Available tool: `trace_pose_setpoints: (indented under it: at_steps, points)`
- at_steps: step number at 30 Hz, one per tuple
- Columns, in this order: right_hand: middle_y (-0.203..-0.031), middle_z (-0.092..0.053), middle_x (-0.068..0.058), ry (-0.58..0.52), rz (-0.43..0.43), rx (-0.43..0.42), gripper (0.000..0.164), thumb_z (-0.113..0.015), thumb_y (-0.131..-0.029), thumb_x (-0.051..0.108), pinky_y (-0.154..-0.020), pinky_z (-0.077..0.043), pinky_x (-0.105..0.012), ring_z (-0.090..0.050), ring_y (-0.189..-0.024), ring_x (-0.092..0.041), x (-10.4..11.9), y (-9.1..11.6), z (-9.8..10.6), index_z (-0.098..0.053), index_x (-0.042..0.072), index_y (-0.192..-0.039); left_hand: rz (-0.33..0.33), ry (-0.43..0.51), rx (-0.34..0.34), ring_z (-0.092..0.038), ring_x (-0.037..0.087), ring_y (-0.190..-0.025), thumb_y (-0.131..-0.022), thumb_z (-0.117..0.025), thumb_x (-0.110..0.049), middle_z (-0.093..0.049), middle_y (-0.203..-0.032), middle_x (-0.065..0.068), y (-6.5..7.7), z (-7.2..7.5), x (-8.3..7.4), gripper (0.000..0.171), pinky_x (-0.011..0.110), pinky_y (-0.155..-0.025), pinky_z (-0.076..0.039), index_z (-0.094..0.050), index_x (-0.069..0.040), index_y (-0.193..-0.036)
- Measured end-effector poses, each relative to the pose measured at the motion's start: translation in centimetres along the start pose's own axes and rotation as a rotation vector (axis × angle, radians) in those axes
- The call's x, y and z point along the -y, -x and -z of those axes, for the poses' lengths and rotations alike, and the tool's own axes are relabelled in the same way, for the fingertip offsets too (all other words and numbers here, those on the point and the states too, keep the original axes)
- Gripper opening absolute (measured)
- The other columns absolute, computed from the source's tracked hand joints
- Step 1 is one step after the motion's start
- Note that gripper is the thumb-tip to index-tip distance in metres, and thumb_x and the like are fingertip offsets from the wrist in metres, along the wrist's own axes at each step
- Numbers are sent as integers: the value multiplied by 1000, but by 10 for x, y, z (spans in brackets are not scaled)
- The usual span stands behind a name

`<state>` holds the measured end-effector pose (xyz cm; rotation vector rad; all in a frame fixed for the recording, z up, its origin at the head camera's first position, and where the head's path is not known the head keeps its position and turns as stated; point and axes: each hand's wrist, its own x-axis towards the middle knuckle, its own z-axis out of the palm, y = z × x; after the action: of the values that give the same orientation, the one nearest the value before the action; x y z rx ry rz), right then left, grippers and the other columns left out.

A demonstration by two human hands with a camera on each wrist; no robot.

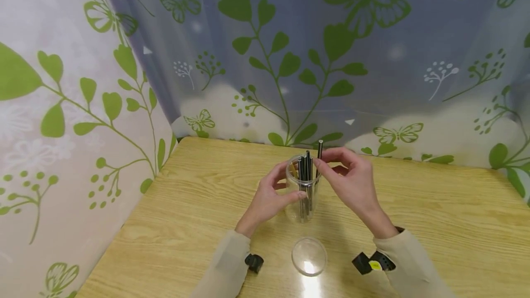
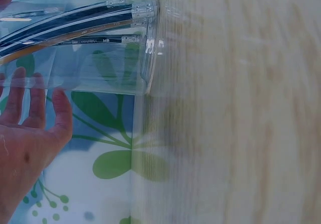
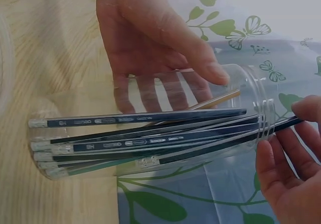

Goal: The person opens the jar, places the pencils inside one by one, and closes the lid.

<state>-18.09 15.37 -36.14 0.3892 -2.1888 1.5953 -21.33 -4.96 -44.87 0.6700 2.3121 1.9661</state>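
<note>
A clear jar (image 1: 295, 213) stands upright on the table, full of dark pencils (image 3: 160, 142) with their eraser ends down. One brownish pencil (image 3: 215, 100) leans among them. My left hand (image 1: 269, 197) holds the jar from the left, its thumb on the near side and its fingers round the far side. At the rim my right hand (image 1: 354, 182) pinches the upper part of one dark pencil (image 1: 320, 147), which rises above the others. The lower end of that pencil is inside the jar, as the right wrist view shows.
A round clear lid (image 1: 309, 256) lies on the wooden table (image 1: 182, 206) on the near side of the jar. Behind the table's far edge hangs a curtain (image 1: 372, 72) printed with leaves and butterflies, with another patterned sheet (image 1: 74, 160) at the left.
</note>
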Motion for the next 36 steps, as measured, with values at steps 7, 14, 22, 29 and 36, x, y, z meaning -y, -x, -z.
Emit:
trace_pose_setpoints:
  at_steps: [7,14,22,29,36]
  points:
    - [-101,-71,2,-47,-18,31,14,-75,-92,5,-73,-58,-18,-68,-89,-3,-7,5,0,-72,0,-105,2,-1,4,-57,20,-131,-84,-84,-24,-62,-140,-3,1,0,-1,71,46,-107,-50,-51,-32,-147]
    - [-108,-70,-11,-95,36,57,15,-74,-89,-3,-76,-59,-20,-67,-96,-4,-12,6,0,-72,1,-104,3,-5,-6,-57,19,-130,-84,-84,-23,-63,-139,-4,0,0,0,71,46,-106,-50,-51,-32,-146]
    - [-109,-65,-5,-40,33,54,8,-76,-89,0,-75,-57,-16,-62,-99,-4,-12,9,-4,-74,0,-97,2,6,-5,-57,19,-129,-83,-84,-22,-63,-139,-3,-1,-1,0,71,46,-105,-50,-52,-31,-146]
    - [-114,-62,-11,26,16,75,5,-76,-88,0,-76,-55,-15,-59,-100,-5,-9,9,-5,-74,-2,-92,-7,2,-11,-58,21,-128,-83,-84,-21,-63,-140,-2,-1,-1,0,72,45,-104,-52,-51,-30,-147]
    - [-113,-61,-10,141,51,102,11,-73,-87,1,-74,-58,-18,-62,-98,-18,-7,7,-6,-75,1,-98,-9,8,1,-58,21,-129,-84,-84,-22,-62,-141,-1,-1,-1,1,72,45,-104,-51,-51,-29,-147]
